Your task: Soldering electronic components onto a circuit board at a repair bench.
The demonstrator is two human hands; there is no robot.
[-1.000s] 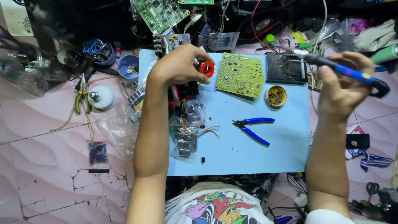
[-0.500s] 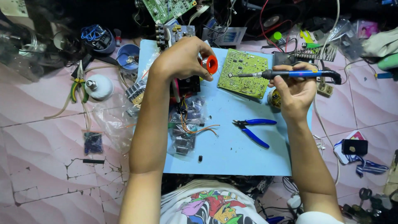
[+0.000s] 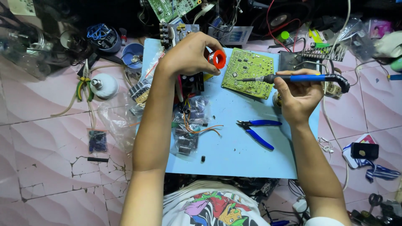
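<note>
My left hand (image 3: 190,54) grips a small red spool of solder (image 3: 218,59) at the left edge of a yellow-green circuit board (image 3: 251,67) lying on a light blue mat (image 3: 234,155). My right hand (image 3: 298,95) holds a blue-handled soldering iron (image 3: 307,78), its tip resting over the board's middle. The iron's black cord end curves down at the right.
Blue-handled cutters (image 3: 257,129) lie on the mat below the board. A plastic bag of small parts with orange wires (image 3: 190,125) sits under my left forearm. Circuit boards, cables and tools crowd the far side. A white bulb (image 3: 102,85) lies on the pink tiles at left.
My right hand has brought the soldering iron in from the right and lowered its tip onto the green board. My left hand stays on the red spool.
</note>
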